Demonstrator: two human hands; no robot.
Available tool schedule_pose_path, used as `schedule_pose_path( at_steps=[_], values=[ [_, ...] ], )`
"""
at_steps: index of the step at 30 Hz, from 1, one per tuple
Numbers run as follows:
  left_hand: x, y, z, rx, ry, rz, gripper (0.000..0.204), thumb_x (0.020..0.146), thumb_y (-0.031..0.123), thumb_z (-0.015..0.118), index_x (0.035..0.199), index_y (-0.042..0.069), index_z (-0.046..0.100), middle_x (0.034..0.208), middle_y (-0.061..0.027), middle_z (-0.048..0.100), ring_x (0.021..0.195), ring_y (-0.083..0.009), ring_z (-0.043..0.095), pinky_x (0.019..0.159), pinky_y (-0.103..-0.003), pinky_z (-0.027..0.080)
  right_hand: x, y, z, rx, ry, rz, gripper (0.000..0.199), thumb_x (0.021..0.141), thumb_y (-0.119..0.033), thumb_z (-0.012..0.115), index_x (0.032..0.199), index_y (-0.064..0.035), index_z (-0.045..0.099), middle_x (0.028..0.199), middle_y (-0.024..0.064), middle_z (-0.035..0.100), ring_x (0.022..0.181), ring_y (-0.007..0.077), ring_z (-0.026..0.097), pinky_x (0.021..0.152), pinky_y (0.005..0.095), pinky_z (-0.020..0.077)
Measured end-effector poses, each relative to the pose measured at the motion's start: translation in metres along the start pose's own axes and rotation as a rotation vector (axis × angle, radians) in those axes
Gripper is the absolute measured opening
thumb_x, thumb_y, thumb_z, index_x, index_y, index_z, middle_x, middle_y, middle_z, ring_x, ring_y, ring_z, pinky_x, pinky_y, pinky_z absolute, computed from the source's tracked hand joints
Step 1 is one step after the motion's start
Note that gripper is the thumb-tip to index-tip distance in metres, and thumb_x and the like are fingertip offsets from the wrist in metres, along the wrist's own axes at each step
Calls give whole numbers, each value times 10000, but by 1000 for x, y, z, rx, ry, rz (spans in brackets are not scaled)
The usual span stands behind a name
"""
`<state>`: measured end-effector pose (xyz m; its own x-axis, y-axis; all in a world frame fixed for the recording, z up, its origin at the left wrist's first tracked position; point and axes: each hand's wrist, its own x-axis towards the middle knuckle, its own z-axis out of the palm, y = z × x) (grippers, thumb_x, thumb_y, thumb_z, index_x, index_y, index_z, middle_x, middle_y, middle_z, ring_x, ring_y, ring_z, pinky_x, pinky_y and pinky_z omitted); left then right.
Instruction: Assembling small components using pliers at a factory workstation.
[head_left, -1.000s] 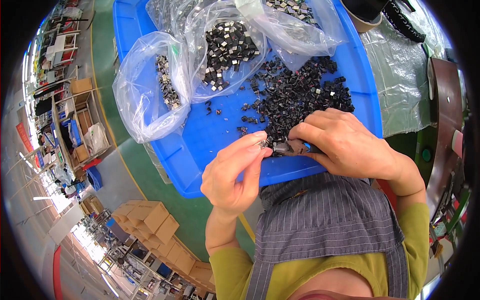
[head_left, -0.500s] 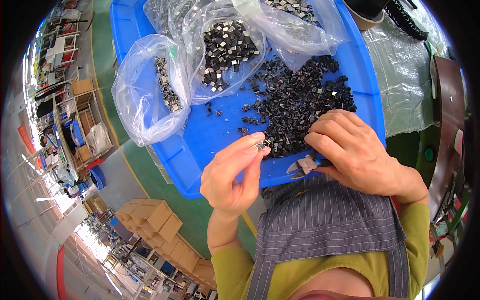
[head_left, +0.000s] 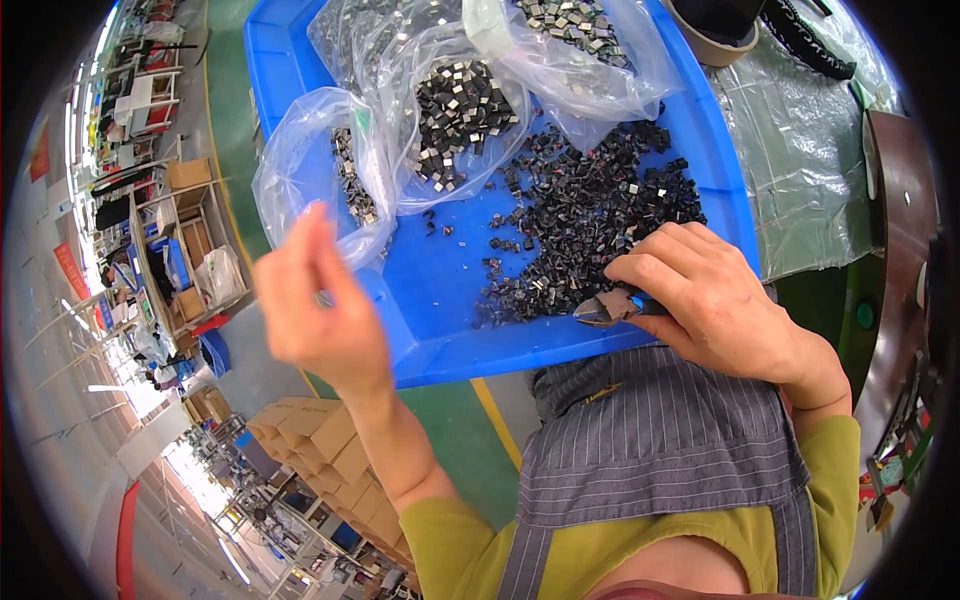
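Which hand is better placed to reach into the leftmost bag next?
Probably the left hand: though blurred, it overlaps the bag in this view. The right hand is farther off, beside the black parts, and holds pliers.

At the near rim of the blue tray (head_left: 455, 362), the right hand (head_left: 712, 302) grips cutting pliers (head_left: 604, 309). Small black parts (head_left: 590, 215) heap inside the tray; clear plastic bags (head_left: 296, 150) occupy its far side. The blurred left hand (head_left: 325, 332) is by its left edge.
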<state>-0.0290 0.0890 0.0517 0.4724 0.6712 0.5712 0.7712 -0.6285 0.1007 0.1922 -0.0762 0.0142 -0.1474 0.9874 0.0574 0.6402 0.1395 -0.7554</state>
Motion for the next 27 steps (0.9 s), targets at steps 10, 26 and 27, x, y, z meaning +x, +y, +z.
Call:
schedule_pose_path(
  at_steps=[10,26,27],
  values=[
    [-17,8,71,6,-608,100,97,847,74,610,931,55,566,896,-106,584,775,-367,618,636,-461,498,0,-1,-3,33,-5,-53,334,739,-155,720,1003,-48,545,860,90,523,844,276,546,734,384,420],
    [-57,73,20,-1316,-292,-368,207,916,-34,536,1119,-15,506,794,-82,631,594,-64,566,508,-199,446,24,3,2,-8,28,53,250,773,-37,651,992,-35,530,915,138,530,908,343,525,789,416,408],
    [-58,73,21,-1293,-281,-345,210,919,-40,529,1126,-16,513,812,-86,641,585,-67,565,507,-202,450,25,4,4,-32,8,55,250,773,-37,651,992,-35,530,915,138,530,908,343,525,789,416,408]
  ],
)
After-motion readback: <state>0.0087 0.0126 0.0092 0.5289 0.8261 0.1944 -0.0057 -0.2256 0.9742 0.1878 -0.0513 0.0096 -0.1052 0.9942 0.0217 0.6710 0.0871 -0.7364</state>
